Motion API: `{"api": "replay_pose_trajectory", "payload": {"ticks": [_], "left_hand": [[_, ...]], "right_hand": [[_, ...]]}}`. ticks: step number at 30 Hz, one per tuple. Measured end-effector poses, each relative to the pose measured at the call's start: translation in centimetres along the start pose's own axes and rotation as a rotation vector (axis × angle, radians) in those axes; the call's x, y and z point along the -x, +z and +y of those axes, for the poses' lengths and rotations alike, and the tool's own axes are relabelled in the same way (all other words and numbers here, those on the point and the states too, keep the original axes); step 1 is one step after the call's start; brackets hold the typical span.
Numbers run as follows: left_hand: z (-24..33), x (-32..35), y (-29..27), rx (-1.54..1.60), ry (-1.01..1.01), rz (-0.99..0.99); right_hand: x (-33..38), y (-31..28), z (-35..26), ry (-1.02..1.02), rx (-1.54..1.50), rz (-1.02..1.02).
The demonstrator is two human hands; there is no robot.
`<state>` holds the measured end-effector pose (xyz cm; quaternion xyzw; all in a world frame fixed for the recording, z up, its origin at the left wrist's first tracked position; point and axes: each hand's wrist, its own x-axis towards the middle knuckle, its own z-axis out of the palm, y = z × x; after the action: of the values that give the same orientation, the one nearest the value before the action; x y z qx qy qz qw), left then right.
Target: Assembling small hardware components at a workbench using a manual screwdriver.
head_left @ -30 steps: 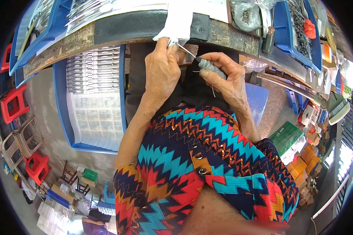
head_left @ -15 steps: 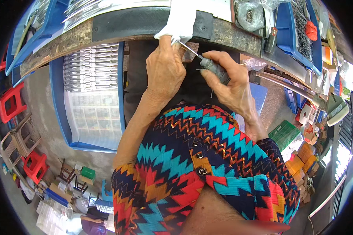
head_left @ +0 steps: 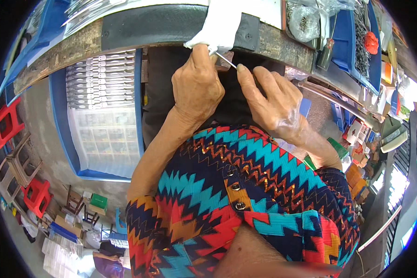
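My left hand (head_left: 198,88) is closed at the bench edge, its fingers pinching a small metal piece (head_left: 212,49) against a white cloth (head_left: 217,28). Most of that piece is hidden by the fingers and cloth. From it a thin metal shaft (head_left: 227,60) slants down to my right hand (head_left: 275,102). The fingers of my right hand are curled around the tool, a slim screwdriver by its look, with a fingertip at the upper end of the grip. Its handle is hidden beneath the hand.
A dark strip (head_left: 153,25) covers part of the worn wooden bench edge (head_left: 282,48). Below left, a blue tray (head_left: 58,120) holds rows of metal parts. At right lie another screwdriver (head_left: 326,54) and a blue bin (head_left: 343,44) of dark small pieces. Red stools (head_left: 37,197) stand at far left.
My right hand has rolled over the tool, so the grey wrapped handle no longer shows. My left hand keeps its pinch at the cloth. The view has shifted slightly.
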<state>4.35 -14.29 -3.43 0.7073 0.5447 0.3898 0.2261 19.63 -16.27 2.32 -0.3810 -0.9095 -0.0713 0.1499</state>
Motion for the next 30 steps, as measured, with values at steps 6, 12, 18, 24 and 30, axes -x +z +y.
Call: {"api": "replay_pose_trajectory", "payload": {"ticks": [6,12,18,24,30], "left_hand": [[0.3,0.0,-0.1,0.027,-0.004,0.011],[0.1,-0.2,0.1,-0.018,0.019,0.022],[-0.1,-0.3,0.2,-0.062,-0.015,0.022],[-0.7,-0.1,0.3,-0.051,-0.056,0.018],[-0.6,-0.1,0.3,-0.041,-0.074,-0.002]], "right_hand": [[0.2,-0.8,-0.8,0.191,-0.255,-0.098],[-0.5,-0.6,-1.2,0.579,-0.738,0.106],[0.1,-0.5,0.0,1.423,-2.182,-0.005],[0.2,0.9,-0.4,1.061,-1.599,-0.031],[0.1,1.0,-2.0,0.815,-1.047,0.037]]}}
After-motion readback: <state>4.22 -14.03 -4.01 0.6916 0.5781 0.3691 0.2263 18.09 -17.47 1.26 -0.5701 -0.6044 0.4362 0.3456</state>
